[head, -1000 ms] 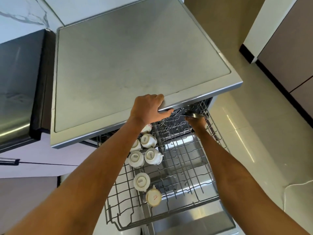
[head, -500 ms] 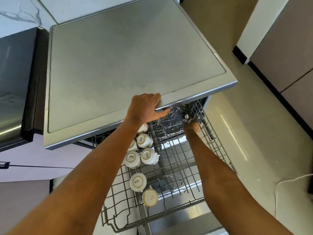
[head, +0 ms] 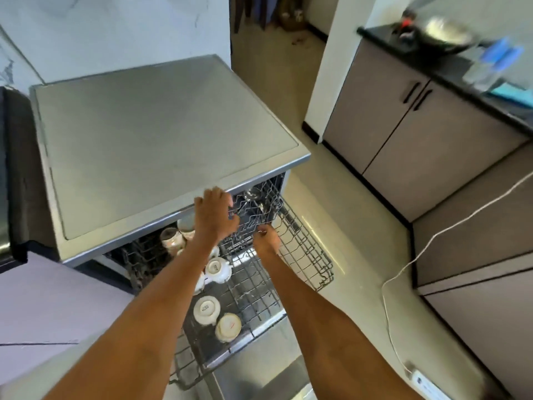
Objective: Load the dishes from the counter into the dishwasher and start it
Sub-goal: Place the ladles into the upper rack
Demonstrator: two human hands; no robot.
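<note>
Since a second ago our left hand has come off the dishwasher's top edge and our right hand has drawn back from the cutlery basket. The left grip now hangs with fingers loosely curled, holding nothing, over the basket's wires. The right grip pinches a small metal piece just beside the basket; what it is we cannot tell. Spoons stand in the basket beyond both grips. Nearer us, upturned white cups sit in the pulled-out rack. Far to the right, a dark desk carries a wok.
</note>
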